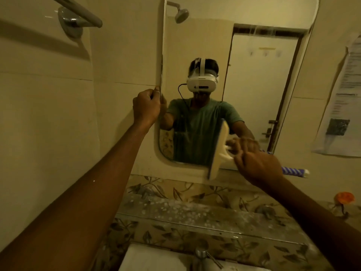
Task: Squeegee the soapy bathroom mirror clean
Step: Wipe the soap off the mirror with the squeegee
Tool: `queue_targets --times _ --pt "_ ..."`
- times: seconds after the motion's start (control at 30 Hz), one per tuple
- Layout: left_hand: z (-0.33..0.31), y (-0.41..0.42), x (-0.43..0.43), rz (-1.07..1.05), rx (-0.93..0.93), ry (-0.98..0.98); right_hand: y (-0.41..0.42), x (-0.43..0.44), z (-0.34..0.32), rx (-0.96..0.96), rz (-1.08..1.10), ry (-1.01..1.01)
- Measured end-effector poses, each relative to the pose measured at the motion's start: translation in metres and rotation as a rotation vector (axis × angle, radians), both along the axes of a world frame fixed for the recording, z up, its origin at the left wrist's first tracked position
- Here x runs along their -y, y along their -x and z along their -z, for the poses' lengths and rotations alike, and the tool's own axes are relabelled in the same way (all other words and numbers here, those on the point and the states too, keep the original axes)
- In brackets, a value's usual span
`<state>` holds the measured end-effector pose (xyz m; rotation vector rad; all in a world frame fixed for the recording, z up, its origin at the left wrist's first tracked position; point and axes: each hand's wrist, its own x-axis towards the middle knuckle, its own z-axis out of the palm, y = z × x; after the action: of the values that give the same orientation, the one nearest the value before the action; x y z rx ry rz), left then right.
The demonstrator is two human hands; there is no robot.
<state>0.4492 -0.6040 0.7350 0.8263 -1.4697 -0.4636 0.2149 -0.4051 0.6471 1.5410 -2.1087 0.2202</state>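
Head view: the left hand, arm extended, is closed on the left edge of the tall rounded wall mirror. The right hand, arm reaching forward, grips the handle of a white plastic squeegee. Its blade stands nearly upright against the mirror's lower edge, above a foam-flecked glass shelf.

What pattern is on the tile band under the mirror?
A leafy vine pattern on the tile band, seen in the head view.
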Motion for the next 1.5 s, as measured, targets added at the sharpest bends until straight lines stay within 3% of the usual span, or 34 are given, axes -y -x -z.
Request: queue_targets --times 0.13,0.3,0.4,0.6,0.67,0.8,1.0,1.1,1.23,1.33,1.43,1.5 --pt "-0.001 0.001 -0.006 -0.022 0.009 -0.015 0.02 -0.025 0.005 0.015 0.134 -0.008" --pt "-0.007 -0.001 -0.011 0.007 -0.061 -0.108 -0.056 0.019 -0.002 0.013 -0.242 0.034" --pt "-0.006 0.0 -0.013 0.004 -0.091 -0.106 -0.113 0.059 -0.001 -0.043 -0.284 0.094" --pt "-0.003 0.001 -0.013 -0.001 -0.063 -0.057 -0.062 0.042 0.006 0.025 -0.179 -0.038" --pt "-0.002 0.0 -0.013 0.014 -0.051 -0.037 -0.021 0.012 0.011 0.022 -0.057 -0.094" --pt "0.002 -0.002 -0.007 0.039 -0.047 0.017 0.012 -0.034 0.022 -0.016 0.242 0.005" --pt "0.005 -0.004 0.001 0.119 -0.097 0.005 -0.093 0.044 0.009 0.045 -0.132 0.074" --pt "0.005 -0.005 0.0 0.13 -0.103 0.005 -0.129 0.076 -0.001 0.012 -0.169 0.094" --pt "0.005 -0.008 -0.002 0.165 -0.148 -0.032 -0.081 0.047 -0.003 0.094 -0.187 0.086" --pt "0.006 -0.008 -0.004 0.175 -0.182 -0.065 -0.007 0.001 -0.002 0.231 0.004 0.073" --pt "0.004 -0.006 -0.01 0.135 -0.171 -0.056 0.035 -0.038 -0.006 0.147 0.254 0.099" --pt "0.003 -0.004 -0.014 0.1 -0.156 -0.051 0.033 -0.044 -0.01 0.083 0.244 0.118"
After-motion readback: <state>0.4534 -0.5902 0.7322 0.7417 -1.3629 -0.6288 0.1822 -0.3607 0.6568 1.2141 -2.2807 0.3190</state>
